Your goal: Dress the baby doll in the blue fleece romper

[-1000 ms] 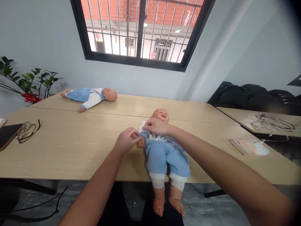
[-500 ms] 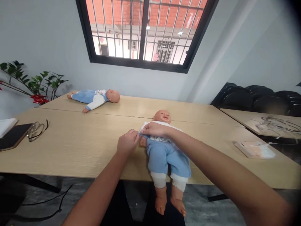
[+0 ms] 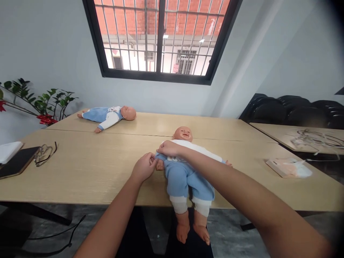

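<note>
A baby doll (image 3: 177, 176) in a white and blue outfit lies on its back on the table, its bare feet hanging over the front edge. My right hand (image 3: 172, 149) reaches across its chest, fingers pinched on the sleeve (image 3: 160, 156) near the blue cuff. Beside that cuff is my left hand (image 3: 145, 167), its fingers curled and pressed together at the cuff's edge; the fingertips are partly hidden. The doll's small hand (image 3: 159, 165) pokes out below the cuff. Its other hand (image 3: 228, 163) shows beyond my right forearm.
A second doll (image 3: 100, 114) lies at the back left. Eyeglasses (image 3: 45, 154) rest by a dark notebook (image 3: 20, 163) on the left. A tissue pack (image 3: 288, 167) lies on the right, and a tangle of cables (image 3: 319, 139) sits on a side table.
The view has shifted slightly. My hands stay at the same sleeve, with a little more space between them. The doll's far hand has come into sight past my right forearm.
</note>
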